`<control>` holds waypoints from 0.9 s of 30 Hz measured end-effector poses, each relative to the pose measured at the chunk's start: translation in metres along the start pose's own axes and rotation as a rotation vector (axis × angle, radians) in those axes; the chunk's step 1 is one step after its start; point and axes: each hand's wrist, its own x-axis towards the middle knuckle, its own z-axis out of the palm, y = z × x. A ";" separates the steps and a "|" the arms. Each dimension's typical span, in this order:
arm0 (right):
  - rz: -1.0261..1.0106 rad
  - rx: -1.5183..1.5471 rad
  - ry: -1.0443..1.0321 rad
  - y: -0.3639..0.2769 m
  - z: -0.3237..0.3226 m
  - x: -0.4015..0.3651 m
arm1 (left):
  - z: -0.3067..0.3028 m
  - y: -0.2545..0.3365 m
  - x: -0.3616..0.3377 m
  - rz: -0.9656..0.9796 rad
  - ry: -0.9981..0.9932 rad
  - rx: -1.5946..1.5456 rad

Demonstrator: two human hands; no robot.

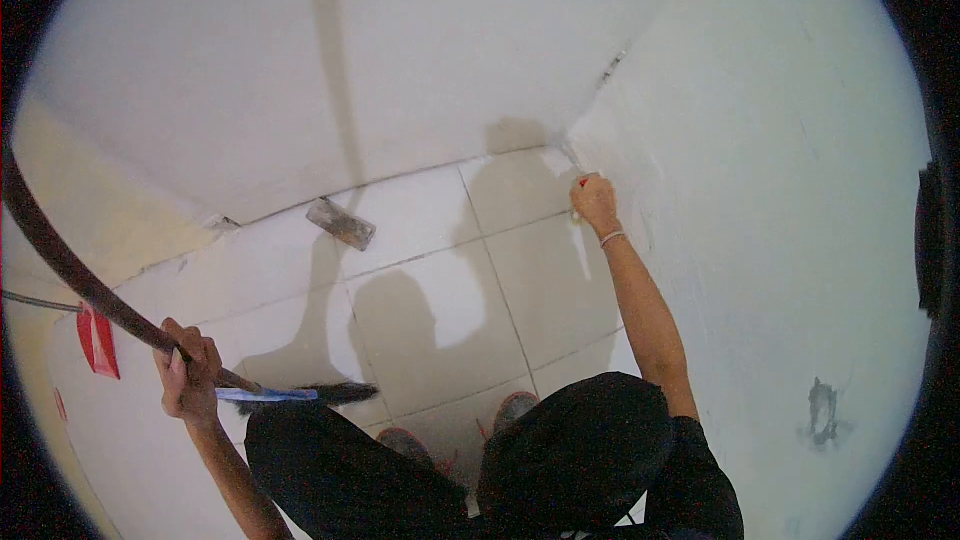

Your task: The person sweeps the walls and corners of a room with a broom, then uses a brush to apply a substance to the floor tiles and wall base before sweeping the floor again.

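My left hand (190,370) is wrapped round the dark handle (85,280) of a broom, whose blue head (268,395) with black bristles rests low beside my left knee. Out in front, near the corner where floor and walls meet, my right hand (594,202) is closed on a small tool with a red part (584,182). Most of that tool is hidden by the fingers; its tip points toward the corner. A grey rectangular block (341,223) lies on the floor tiles by the far wall, between my two hands.
A red dustpan (98,342) with a thin handle is at the far left. White walls rise ahead and on the right (780,240), with a grey patch on the right one. My knees and shoes (515,408) are at the bottom, on tiled floor (430,340).
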 end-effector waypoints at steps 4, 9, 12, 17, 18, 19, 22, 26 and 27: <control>0.120 0.494 -0.195 -0.027 0.005 0.001 | 0.005 -0.003 0.005 0.000 -0.047 -0.038; -0.104 -0.028 0.127 -0.031 0.019 -0.010 | 0.022 -0.001 0.019 0.017 -0.236 -0.015; -0.045 0.822 -0.191 -0.026 0.024 -0.017 | 0.021 -0.004 0.024 -0.009 -0.158 0.078; -0.055 0.991 -0.706 -0.102 -0.034 -0.080 | 0.030 0.006 0.038 -0.068 -0.185 0.079; -0.139 0.985 -0.920 -0.122 -0.034 -0.100 | 0.032 0.006 0.037 -0.085 -0.183 0.074; -0.228 0.968 -1.129 -0.145 -0.033 -0.119 | 0.033 0.008 0.039 -0.100 -0.183 0.066; -0.409 0.966 -1.312 -0.193 0.007 -0.150 | 0.032 0.009 0.040 -0.129 -0.175 0.069; -0.314 0.845 -1.019 -0.196 0.071 -0.090 | 0.016 0.017 0.024 -0.110 0.044 0.098; -0.234 0.885 -0.923 -0.192 0.053 -0.055 | 0.002 0.025 0.019 -0.114 0.024 0.077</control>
